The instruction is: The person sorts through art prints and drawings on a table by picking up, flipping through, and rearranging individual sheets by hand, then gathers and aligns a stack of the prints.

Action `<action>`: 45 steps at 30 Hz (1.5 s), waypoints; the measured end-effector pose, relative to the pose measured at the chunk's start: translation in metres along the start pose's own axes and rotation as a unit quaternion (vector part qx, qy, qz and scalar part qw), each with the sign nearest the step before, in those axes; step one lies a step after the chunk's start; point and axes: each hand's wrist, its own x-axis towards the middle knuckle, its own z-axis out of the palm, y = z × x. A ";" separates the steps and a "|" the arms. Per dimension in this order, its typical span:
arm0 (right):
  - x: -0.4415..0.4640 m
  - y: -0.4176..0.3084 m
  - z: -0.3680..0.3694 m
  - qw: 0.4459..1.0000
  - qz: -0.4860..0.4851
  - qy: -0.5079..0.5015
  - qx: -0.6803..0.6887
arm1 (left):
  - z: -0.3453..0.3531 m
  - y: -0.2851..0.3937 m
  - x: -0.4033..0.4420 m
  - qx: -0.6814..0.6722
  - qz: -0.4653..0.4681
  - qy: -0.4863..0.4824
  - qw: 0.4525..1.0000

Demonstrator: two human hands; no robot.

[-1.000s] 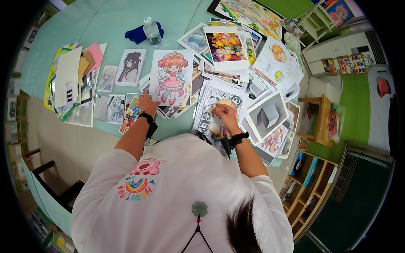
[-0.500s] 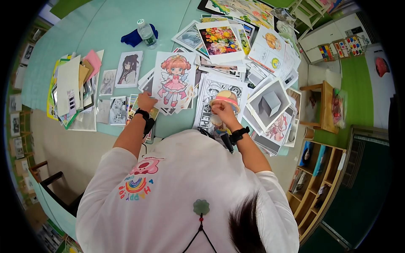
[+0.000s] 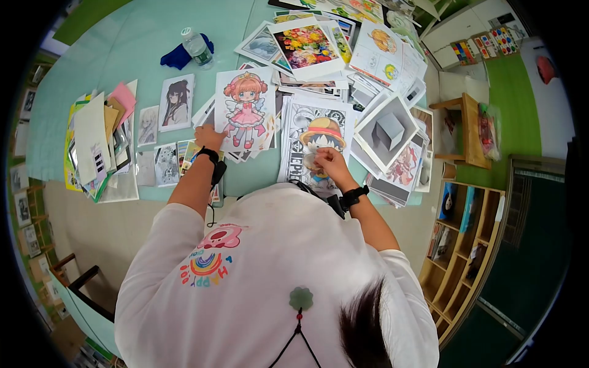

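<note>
My left hand [image 3: 210, 137] lies at the lower left edge of a drawing of a pink-haired winged girl [image 3: 247, 101], its fingers extended over the paper edge. To the right, a sheet with a straw-hat character [image 3: 322, 127] tops a stack of papers. Over the lower part of that sheet is my right hand [image 3: 332, 164], its thumb and fingers drawn together in a pinch. Anything between those fingertips is hidden or too small to make out. Small picture cards [image 3: 186, 151] lie just left of my left wrist.
Art prints pile up at the right, with a grey cube picture [image 3: 386, 130] and a flower print [image 3: 307, 48]. A water bottle [image 3: 197, 48] stands by a blue cloth [image 3: 177, 57]. Folders and papers [image 3: 92, 138] are stacked at the left of the table [image 3: 132, 46].
My right hand has moved down off the straw-hat character's face, which now shows. My left hand stays by the pink-haired girl drawing. The whole view has shifted slightly.
</note>
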 end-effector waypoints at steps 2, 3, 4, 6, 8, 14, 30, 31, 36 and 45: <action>0.000 0.007 -0.006 1.000 -0.020 0.006 -0.009 | 0.006 0.006 0.004 -0.028 0.029 0.016 0.999; 0.000 0.009 -0.008 0.999 -0.030 0.007 -0.014 | 0.019 0.000 0.013 -0.059 0.058 0.031 0.996; -0.002 0.004 -0.008 1.000 -0.022 0.005 -0.013 | 0.026 -0.005 0.020 -0.089 0.087 0.045 0.991; -0.008 -0.003 -0.010 1.000 -0.002 0.000 -0.010 | 0.027 -0.010 0.031 -0.265 0.109 0.054 0.956; -0.007 -0.006 -0.009 1.000 -0.010 0.021 0.012 | 0.020 -0.007 0.035 -0.365 0.137 0.101 0.915; 0.008 -0.011 -0.003 0.998 -0.024 -0.029 0.043 | -0.082 -0.003 -0.001 -0.658 -0.012 -0.067 0.750; 0.024 0.050 0.006 0.991 0.038 0.031 -0.128 | 0.017 -0.007 -0.091 -0.338 0.139 -0.253 0.896; 0.025 0.055 0.008 0.993 0.030 0.046 -0.106 | 0.021 -0.009 -0.093 -0.349 0.152 -0.267 0.885; 0.024 0.055 0.004 0.968 -0.063 0.004 -0.244 | 0.019 -0.006 -0.108 -0.426 0.131 -0.276 0.852; 0.011 0.059 -0.134 0.918 -0.128 0.178 -0.329 | 0.019 0.002 -0.108 -0.480 0.034 -0.310 0.820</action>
